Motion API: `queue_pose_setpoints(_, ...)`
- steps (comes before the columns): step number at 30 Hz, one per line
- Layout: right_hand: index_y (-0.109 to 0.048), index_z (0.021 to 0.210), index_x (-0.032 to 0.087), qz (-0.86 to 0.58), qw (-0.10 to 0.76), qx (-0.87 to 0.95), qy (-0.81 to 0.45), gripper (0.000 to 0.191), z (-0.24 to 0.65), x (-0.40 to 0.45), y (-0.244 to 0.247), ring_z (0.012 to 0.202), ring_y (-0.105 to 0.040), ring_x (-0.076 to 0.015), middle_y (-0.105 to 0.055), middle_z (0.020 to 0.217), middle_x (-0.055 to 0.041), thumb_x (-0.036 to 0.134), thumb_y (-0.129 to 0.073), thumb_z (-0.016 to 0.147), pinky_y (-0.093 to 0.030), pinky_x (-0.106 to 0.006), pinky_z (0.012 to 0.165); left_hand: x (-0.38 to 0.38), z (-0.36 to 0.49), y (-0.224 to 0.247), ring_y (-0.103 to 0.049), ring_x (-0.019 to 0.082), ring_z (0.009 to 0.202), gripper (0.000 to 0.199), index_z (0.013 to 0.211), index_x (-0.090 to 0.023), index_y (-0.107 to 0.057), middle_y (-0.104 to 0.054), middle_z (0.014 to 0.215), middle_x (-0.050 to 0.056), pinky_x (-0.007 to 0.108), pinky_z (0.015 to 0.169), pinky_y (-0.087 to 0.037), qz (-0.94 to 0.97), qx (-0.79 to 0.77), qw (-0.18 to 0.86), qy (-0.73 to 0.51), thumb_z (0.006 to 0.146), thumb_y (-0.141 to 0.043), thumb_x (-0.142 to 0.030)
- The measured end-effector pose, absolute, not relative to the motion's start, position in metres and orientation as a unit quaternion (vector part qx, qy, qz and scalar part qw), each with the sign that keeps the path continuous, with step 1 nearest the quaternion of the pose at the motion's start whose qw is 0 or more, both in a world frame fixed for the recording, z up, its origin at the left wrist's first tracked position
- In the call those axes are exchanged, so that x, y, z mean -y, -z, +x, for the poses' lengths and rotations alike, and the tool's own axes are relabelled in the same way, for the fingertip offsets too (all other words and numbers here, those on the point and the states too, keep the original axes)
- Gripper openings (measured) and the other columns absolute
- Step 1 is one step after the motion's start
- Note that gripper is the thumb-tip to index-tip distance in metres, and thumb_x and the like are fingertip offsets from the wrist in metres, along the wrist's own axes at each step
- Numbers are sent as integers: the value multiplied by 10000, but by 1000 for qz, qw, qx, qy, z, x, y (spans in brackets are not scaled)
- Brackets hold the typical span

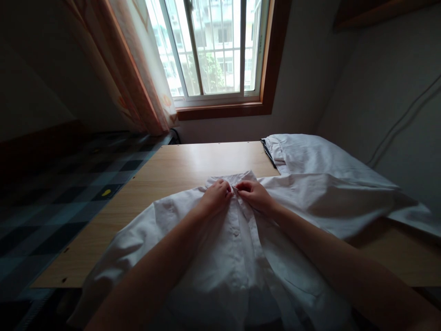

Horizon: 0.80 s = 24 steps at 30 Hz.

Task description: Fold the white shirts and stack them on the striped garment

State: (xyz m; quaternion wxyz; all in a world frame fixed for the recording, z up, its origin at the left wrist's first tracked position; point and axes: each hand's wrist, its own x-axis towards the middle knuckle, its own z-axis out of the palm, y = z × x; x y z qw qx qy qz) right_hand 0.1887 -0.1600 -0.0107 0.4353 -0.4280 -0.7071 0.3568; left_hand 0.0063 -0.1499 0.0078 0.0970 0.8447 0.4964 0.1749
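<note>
A white button-up shirt lies spread over a wooden board, its collar pointing away from me and its front partly open. Just below the collar, my left hand pinches the front edge of the shirt. My right hand is close beside it, its fingers closed on the other front edge near the collar. A small gap separates the two hands. Buttons show down the front strip below them. Whatever small part sits between the fingertips is too small to make out.
More white clothing lies at the board's back right, with a dark strip at its edge. The wooden board borders a checked bed cover on the left. Behind are a curtain and a window.
</note>
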Motion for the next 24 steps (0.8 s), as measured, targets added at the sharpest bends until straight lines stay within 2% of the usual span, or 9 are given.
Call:
queue_pose_setpoints(6, -725, 823, 158, -476, 352, 762, -264, 157, 184, 155, 11, 763, -641, -172, -737, 814, -48, 82, -603, 758, -465, -271, 721, 151, 8, -10, -600, 201, 873, 79, 815, -190, -597, -602, 942, 56, 344, 860, -499, 837, -508, 102, -176, 874, -557, -156)
queue_pose_setpoints(10, -728, 834, 149, -474, 345, 773, -242, 91, 185, 157, 8, 733, -621, -164, -712, 801, -48, 147, -650, 786, -450, -261, 678, 153, 7, -13, -606, 198, 869, 70, 810, -186, -613, -609, 936, 55, 321, 836, -495, 830, -518, 108, -179, 859, -581, -148)
queue_pose_setpoints(17, -741, 866, 160, -468, 355, 764, -266, 149, 187, 154, 12, 795, -667, -182, -755, 859, -59, 117, -605, 823, -481, -284, 741, 159, 10, -20, -621, 200, 868, 130, 827, -179, -642, -626, 954, 67, 315, 836, -491, 830, -529, 92, -150, 920, -583, -248)
queue_pose_setpoints(24, -759, 875, 169, -463, 356, 759, -288, 167, 188, 149, 16, 834, -690, -197, -772, 888, -58, 113, -609, 826, -496, -286, 769, 164, 12, -24, -647, 224, 953, 153, 940, -186, -660, -655, 1037, 84, 316, 853, -482, 831, -543, 54, -108, 960, -543, -283)
